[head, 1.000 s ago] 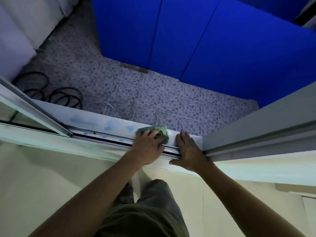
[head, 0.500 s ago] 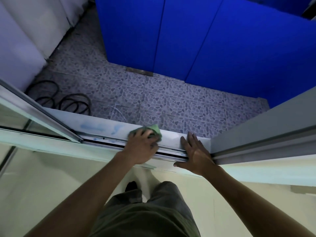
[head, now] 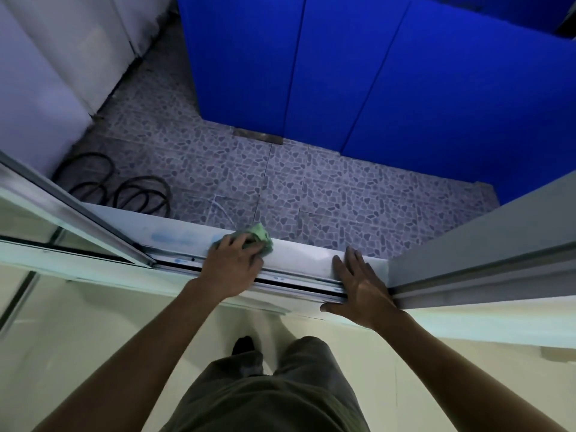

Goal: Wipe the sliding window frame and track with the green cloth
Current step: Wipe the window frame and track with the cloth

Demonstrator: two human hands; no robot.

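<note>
The left hand (head: 232, 263) is clutching the green cloth (head: 260, 238) on the track (head: 296, 283) while the right hand (head: 361, 288) is lying flat nearby, risking pinched fingers if a sash (head: 467, 263) is sliding.

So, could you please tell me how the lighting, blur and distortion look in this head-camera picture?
Head view: dim, with a blue cast off the blue panels; wide-angle bending bows the window frame and the sliding sash; the left edge smears with motion blur; the left hand on the green cloth and the right hand stay fairly sharp.
</note>
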